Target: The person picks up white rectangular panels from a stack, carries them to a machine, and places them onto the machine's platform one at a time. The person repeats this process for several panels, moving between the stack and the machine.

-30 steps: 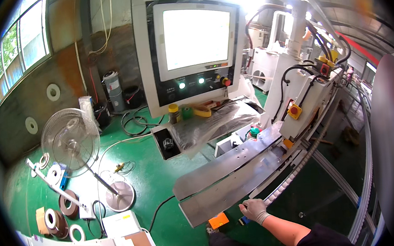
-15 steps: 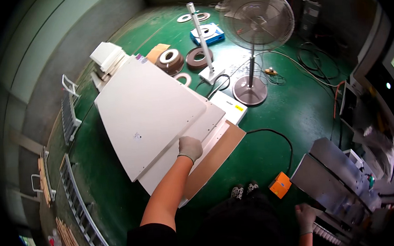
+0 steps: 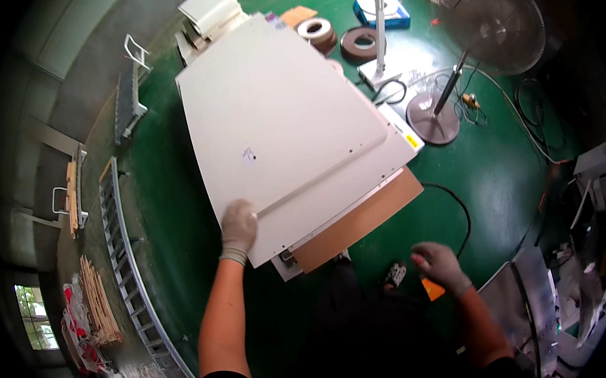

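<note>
Inventory, head view, w/ your hands as seen:

- Left hand (image 3: 239, 225), gloved: resting on near-left corner of top white panel (image 3: 277, 113), palm down, fingers curled over its edge. Looks like a grip, but can't tell how firm.
- Right hand (image 3: 438, 264), gloved: off the panels, hanging over green floor (image 3: 499, 175) near an orange object (image 3: 433, 290) by your body. Fingers loosely spread, nothing in them.
- White panel: large, flat, topmost of a stack, long side running away from you toward upper left. More white sheets beneath; brown board (image 3: 361, 220) pokes out at near-right edge of stack.
- Black cable (image 3: 455, 203): loops on floor just right of the brown board.
- Pedestal fan (image 3: 495, 17): upper right, round base (image 3: 433, 118) on floor near far-right side of stack.
- Tape rolls (image 3: 338, 35): several, white & brown, on floor beyond the stack.
- Blue tray (image 3: 382, 8) w/ white ring: near the rolls.
- Metal rail frame (image 3: 128, 257): along floor at left, well apart from your left hand.
</note>
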A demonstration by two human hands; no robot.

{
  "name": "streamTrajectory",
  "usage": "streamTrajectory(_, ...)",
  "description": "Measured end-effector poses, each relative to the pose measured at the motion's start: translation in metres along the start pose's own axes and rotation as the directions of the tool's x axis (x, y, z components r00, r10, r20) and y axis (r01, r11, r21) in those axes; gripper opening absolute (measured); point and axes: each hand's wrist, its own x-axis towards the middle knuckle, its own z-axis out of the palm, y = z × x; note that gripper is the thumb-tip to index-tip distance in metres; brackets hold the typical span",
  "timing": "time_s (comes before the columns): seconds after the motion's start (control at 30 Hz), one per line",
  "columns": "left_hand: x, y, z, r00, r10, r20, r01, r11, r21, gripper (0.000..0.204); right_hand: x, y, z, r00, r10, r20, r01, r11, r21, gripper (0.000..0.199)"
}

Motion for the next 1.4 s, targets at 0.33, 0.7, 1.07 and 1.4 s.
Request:
streamTrajectory(0.33, -0.009, -0.061, 0.007, 0.913, -0.394, 0.108, 0.406, 0.901, -0.153, 0.078, 0.211, -0.067, -0.006, 0.814, -0.225, -0.535, 0.079, 0.956, -0.282, 0.041)
streamTrajectory(0.7, -0.016, 0.027, -0.055, 0.863, -0.103, 0.495, 0.201, 0.968, -0.148, 0.075, 0.378, -0.088, -0.040, 0.718, 0.152, -0.679, -0.350, 0.923, -0.163, 0.041)
streamTrajectory(1.07, 0.056, 0.085, -0.135, 0.357, 0.462, 0.812, 0.522, 0.622, -0.584, 0.045, 0.371, -0.023, -0.092, 0.635, -0.018, -0.772, -0.211, 0.958, -0.196, 0.041)
streamTrajectory(1.4, 0.272, 0.071, 0.044, 0.863, 0.413, 0.292, -0.463, 0.877, 0.129, 0.079, 0.256, -0.028, -0.015, 0.706, 0.446, -0.550, -0.134, 0.847, 0.515, 0.073)
